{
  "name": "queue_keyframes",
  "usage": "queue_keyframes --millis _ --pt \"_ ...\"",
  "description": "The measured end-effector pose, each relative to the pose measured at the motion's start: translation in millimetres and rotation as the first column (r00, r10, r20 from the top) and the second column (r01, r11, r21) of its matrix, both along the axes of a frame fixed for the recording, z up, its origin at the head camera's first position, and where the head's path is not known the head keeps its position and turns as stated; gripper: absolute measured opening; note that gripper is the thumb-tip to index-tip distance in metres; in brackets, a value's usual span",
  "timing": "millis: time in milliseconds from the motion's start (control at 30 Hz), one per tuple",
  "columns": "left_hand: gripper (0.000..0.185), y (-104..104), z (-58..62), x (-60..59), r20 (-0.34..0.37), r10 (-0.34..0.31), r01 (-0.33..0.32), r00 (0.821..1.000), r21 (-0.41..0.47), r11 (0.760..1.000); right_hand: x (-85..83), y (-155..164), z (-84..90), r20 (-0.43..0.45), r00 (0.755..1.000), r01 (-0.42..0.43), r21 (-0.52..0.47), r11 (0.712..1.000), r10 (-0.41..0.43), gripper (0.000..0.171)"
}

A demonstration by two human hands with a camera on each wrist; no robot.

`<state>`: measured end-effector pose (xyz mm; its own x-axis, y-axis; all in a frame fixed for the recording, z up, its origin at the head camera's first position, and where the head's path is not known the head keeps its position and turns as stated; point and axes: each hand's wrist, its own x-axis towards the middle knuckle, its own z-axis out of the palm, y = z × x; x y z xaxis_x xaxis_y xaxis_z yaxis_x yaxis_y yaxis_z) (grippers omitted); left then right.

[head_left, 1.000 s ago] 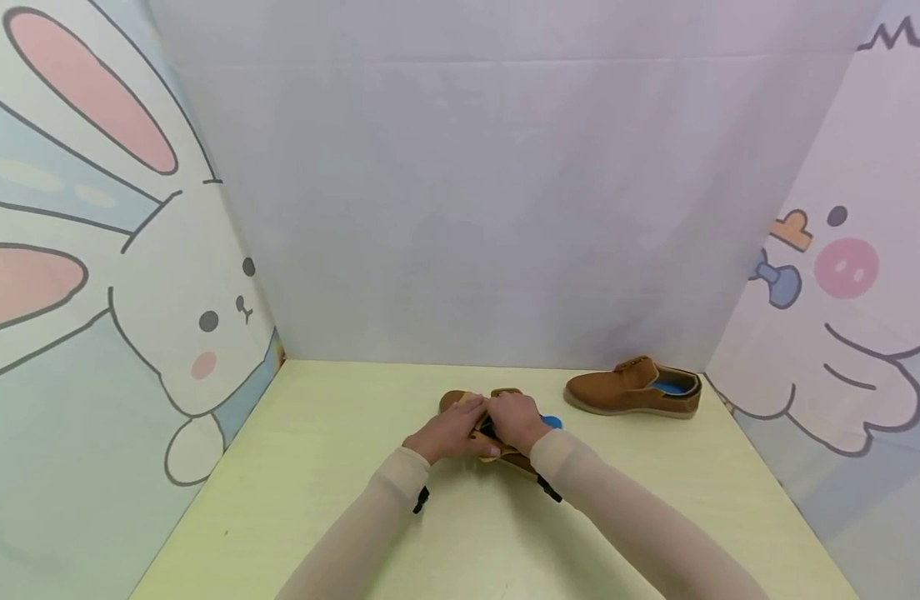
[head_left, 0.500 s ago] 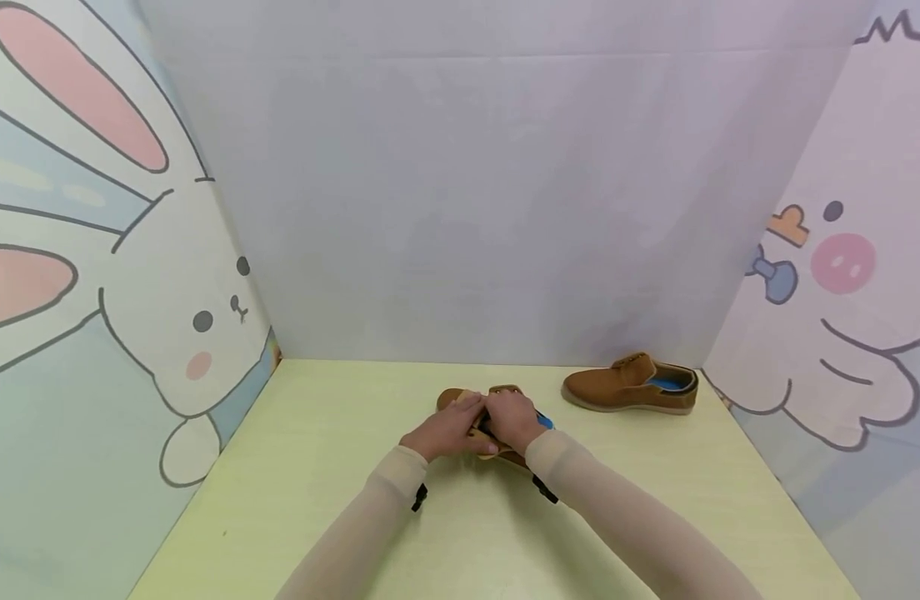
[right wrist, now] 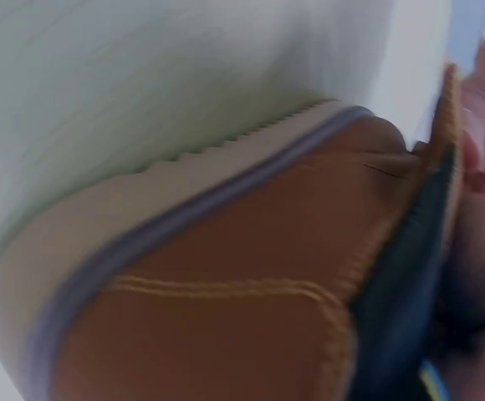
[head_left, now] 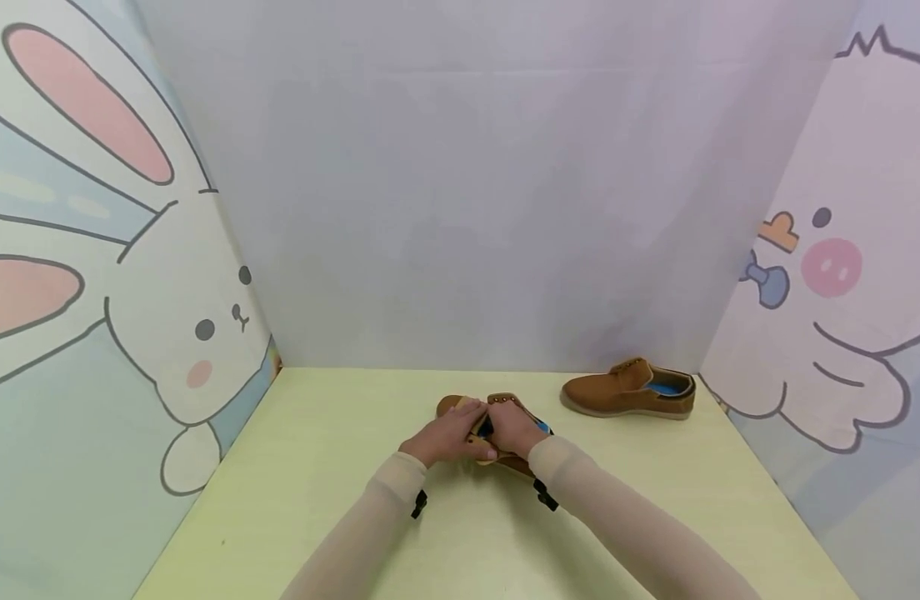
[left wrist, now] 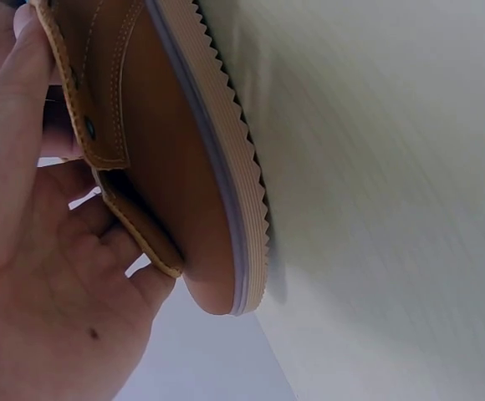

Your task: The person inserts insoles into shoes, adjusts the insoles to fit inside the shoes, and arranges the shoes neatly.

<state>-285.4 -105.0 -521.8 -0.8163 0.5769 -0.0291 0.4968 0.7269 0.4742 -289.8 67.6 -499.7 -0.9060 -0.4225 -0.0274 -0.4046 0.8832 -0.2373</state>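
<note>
Hands meet mid-desk on the brown suede slip-on shoe with ribbed tan sole [head_left: 497, 421]: left hand [head_left: 447, 437] and right hand [head_left: 516, 427] both grip its soft, pliable upper, which likely handles light and is best held at the collar.

Brown suede shoe [head_left: 497, 433] with ridged sole, seemingly on its side.

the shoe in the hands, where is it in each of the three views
Head: the held shoe lies low at centre, mostly under the left hand and right hand.
Left wrist: it fills the upper left.
Right wrist: it fills the lower half.
Shared landmark: the ribbed sole against the yellow-green table.
</note>
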Motion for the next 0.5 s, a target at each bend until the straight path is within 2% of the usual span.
queue_keyframes --millis 200,500 --pt "0.094 0.9 -0.4 2.3 -0.006 -0.005 0.004 1.000 -0.025 1.000 0.4 3.2 1.8 0.021 1.000 -0.005 -0.029 1.000 0.005 0.026" --pt "0.094 -1.6 1.4 2.5 -0.021 -0.034 0.034 0.999 0.010 0.999 -6.4 3.4 -4.8 0.025 0.999 0.022 -0.093 0.995 -0.020 0.011"
